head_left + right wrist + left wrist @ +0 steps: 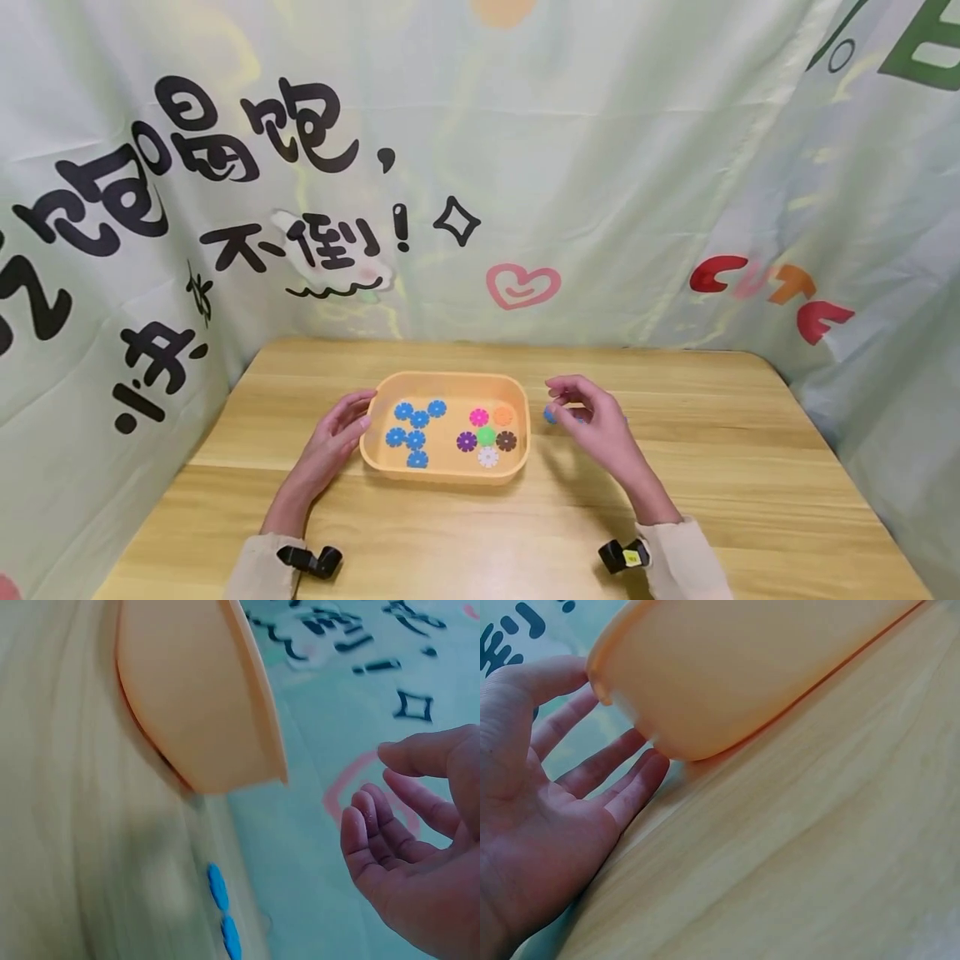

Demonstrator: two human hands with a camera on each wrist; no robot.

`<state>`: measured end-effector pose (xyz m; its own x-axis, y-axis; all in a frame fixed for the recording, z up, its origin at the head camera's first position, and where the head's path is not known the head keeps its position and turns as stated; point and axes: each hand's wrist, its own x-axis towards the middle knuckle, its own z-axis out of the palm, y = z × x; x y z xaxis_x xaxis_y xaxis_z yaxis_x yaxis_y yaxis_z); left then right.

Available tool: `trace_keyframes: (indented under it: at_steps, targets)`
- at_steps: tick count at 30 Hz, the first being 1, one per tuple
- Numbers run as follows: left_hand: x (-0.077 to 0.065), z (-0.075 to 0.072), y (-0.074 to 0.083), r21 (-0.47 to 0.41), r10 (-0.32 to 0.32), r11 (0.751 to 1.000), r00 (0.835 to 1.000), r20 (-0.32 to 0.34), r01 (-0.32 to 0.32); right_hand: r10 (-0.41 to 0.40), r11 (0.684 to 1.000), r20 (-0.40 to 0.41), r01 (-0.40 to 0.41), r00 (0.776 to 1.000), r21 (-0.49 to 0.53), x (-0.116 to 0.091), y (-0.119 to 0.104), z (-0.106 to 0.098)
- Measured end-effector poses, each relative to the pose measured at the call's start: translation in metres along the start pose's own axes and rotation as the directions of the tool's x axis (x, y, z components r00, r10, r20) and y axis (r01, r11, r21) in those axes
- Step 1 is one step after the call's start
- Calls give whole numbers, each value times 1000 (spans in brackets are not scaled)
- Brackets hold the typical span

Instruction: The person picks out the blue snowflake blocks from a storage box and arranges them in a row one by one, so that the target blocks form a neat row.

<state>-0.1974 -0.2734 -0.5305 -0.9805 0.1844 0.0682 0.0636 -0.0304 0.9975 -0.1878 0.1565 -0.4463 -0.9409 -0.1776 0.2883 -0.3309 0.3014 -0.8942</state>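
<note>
An orange plastic tray (442, 477) sits on the table with several small notched snowflake discs inside. Blue discs (416, 439) form a loose group at its left. On the right are single discs in pink, orange, purple, green, brown and white, the green disc (486, 436) in the middle. My left hand (337, 442) touches the tray's left end, thumb at the rim and fingertips along the outer wall. To the right of the tray, my right hand (596, 421) hovers with loosely bent fingers and nothing in them. Blue discs (217, 886) lie on the table there, partly hidden by that hand in the head view.
The wooden table (465, 542) reaches back to a printed cloth curtain (600, 183) with lettering, which also hangs along the left and right sides. Black wrist cameras (309, 561) are strapped over both sleeves.
</note>
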Motion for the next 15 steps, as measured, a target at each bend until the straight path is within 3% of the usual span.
trace_keyframes:
  at_steps: [6, 15]
  targets:
    - [3, 4, 2, -7, -20, 1000, 1000, 2, 20, 1, 999, 29, -2, 1000, 44, -1, -8, 21]
    - [1, 4, 3, 1, -22, 1000, 1000, -9, 22, 9, 1000, 168, -12, 986, 17, 11, -21, 54]
